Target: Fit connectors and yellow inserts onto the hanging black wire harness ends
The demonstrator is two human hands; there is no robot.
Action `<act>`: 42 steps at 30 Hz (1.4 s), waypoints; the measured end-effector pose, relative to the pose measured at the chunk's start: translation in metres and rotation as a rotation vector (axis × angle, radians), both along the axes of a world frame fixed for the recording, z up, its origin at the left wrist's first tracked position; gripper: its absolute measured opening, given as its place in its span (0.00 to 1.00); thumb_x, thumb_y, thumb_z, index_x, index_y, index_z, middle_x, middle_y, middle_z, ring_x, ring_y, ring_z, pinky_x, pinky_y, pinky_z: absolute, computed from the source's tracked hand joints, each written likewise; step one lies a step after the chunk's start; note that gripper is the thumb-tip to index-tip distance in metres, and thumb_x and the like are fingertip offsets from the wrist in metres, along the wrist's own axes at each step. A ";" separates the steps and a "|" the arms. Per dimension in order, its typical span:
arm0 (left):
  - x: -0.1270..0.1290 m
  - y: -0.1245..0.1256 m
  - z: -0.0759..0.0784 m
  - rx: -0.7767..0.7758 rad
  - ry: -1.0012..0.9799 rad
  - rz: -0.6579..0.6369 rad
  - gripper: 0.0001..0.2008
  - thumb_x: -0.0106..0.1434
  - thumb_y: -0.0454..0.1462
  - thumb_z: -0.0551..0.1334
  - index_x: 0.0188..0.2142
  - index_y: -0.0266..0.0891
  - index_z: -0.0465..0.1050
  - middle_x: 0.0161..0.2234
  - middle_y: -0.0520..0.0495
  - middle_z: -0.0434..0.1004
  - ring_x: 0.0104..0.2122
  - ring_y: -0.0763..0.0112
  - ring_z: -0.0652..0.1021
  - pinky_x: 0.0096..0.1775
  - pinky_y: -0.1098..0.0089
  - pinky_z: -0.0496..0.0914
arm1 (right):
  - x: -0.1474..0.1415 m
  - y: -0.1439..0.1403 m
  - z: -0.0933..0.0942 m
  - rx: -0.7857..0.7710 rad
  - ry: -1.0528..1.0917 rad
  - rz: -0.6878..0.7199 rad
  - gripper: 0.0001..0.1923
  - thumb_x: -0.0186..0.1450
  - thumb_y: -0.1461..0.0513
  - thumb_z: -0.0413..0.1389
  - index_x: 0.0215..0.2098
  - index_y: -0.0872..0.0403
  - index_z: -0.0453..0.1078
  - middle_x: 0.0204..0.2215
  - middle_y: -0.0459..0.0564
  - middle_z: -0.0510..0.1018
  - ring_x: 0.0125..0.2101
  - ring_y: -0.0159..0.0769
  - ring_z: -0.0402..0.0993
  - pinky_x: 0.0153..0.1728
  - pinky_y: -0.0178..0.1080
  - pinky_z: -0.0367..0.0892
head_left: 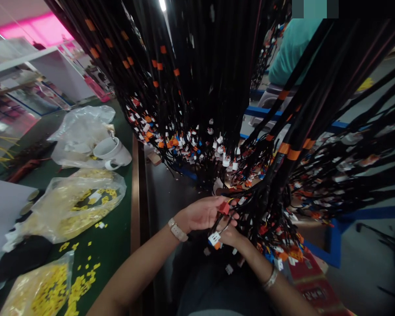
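My left hand (202, 213), palm turned up, has its thumb and fingers closed on a small red connector (224, 208) with thin wires. Just below and to the right, my right hand (229, 235) is closed around thin black wires of the same harness; its fingertips are partly hidden. A white connector (214, 238) and an orange one hang below the hands. These wires branch from a thick black wire harness (276, 175) with orange tape bands, hanging to the right of my hands.
Many more black harnesses (197, 79) hang ahead, ending in white, orange and blue connectors. On the green table (113, 245) at left lie bags of yellow parts (49, 285) and a white mug (110, 153). Blue frame bars (332, 245) stand right. A person in a teal top (292, 52) sits beyond.
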State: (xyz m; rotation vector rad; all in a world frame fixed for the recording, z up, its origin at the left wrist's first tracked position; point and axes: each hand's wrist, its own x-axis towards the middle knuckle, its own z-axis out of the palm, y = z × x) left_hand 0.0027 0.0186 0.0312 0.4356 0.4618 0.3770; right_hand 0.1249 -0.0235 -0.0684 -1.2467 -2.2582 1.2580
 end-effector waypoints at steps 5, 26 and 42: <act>0.001 0.004 -0.012 0.022 0.117 0.189 0.14 0.63 0.39 0.56 0.44 0.32 0.70 0.34 0.40 0.77 0.30 0.69 0.78 0.31 0.70 0.72 | -0.001 -0.016 0.010 -0.284 0.379 -0.086 0.28 0.68 0.47 0.34 0.44 0.55 0.67 0.30 0.54 0.78 0.32 0.41 0.76 0.34 0.44 0.70; -0.002 0.013 -0.029 0.224 0.376 0.257 0.18 0.52 0.40 0.67 0.41 0.34 0.71 0.29 0.49 0.71 0.26 0.77 0.73 0.25 0.77 0.64 | 0.004 -0.053 0.059 -1.188 1.089 -0.787 0.19 0.59 0.59 0.60 0.48 0.51 0.66 0.49 0.54 0.74 0.47 0.41 0.72 0.46 0.45 0.68; -0.029 0.017 -0.019 0.366 0.227 0.103 0.16 0.45 0.42 0.68 0.29 0.33 0.70 0.19 0.50 0.70 0.17 0.76 0.69 0.18 0.78 0.60 | 0.083 -0.044 0.058 0.015 0.512 -0.884 0.24 0.61 0.55 0.56 0.54 0.50 0.59 0.46 0.54 0.74 0.46 0.40 0.72 0.47 0.42 0.67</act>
